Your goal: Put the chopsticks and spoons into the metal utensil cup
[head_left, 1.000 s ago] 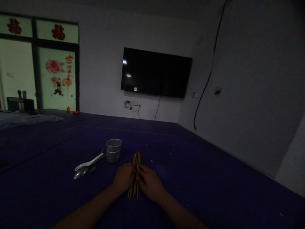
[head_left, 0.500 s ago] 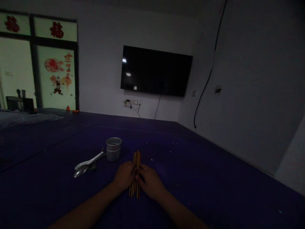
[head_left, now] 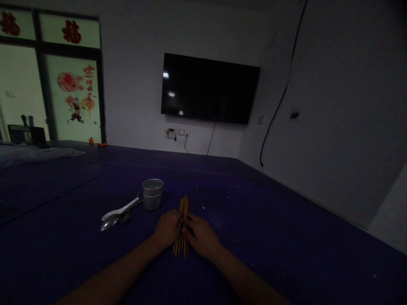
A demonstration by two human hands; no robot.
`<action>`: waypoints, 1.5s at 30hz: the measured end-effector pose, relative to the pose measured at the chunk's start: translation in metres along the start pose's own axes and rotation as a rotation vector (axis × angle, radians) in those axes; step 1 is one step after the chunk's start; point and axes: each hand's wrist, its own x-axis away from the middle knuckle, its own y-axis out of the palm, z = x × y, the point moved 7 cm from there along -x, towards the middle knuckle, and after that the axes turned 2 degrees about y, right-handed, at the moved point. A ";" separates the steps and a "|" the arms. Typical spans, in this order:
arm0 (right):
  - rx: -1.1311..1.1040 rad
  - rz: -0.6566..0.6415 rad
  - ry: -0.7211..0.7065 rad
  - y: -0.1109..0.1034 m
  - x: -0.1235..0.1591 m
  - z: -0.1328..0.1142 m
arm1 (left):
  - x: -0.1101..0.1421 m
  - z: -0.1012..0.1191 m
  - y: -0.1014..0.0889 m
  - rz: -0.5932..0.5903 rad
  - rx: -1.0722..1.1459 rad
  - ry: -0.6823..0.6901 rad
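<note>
A bundle of brown chopsticks (head_left: 185,205) lies on the dark blue table, its sticks pointing away from me. My left hand (head_left: 168,228) is closed against the bundle's left side, and my right hand (head_left: 202,235) closes on it from the right. The two hands nearly meet over the middle of the sticks, so that stretch is partly hidden. Beyond my left hand stands a grey metal cup (head_left: 153,195), upright. Left of the cup lie a white spoon (head_left: 119,210) and a shiny metal spoon (head_left: 110,222), with another dark utensil partly under them.
The blue table (head_left: 273,237) runs to the walls, with small white scraps (head_left: 203,208) scattered on it. Plastic sheeting (head_left: 38,155) and a dark holder (head_left: 27,134) are at the far left. A black cable (head_left: 276,112) hangs down the right wall; a television (head_left: 210,89) hangs ahead.
The view has tilted down slightly, so everything sits a bit differently in frame. Both hands stay on the chopsticks, with hardly any movement.
</note>
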 end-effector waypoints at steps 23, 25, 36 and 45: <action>0.034 0.006 -0.059 0.000 0.000 -0.005 | 0.000 0.001 0.003 0.022 -0.037 0.039; 0.039 -0.002 -0.061 0.002 -0.001 -0.005 | 0.000 0.001 0.003 0.021 -0.036 0.050; 0.040 -0.005 -0.059 0.002 -0.001 -0.006 | 0.001 0.003 0.000 0.021 -0.040 0.052; 0.036 -0.010 -0.057 -0.002 -0.001 -0.008 | 0.001 0.003 0.001 0.009 -0.061 0.053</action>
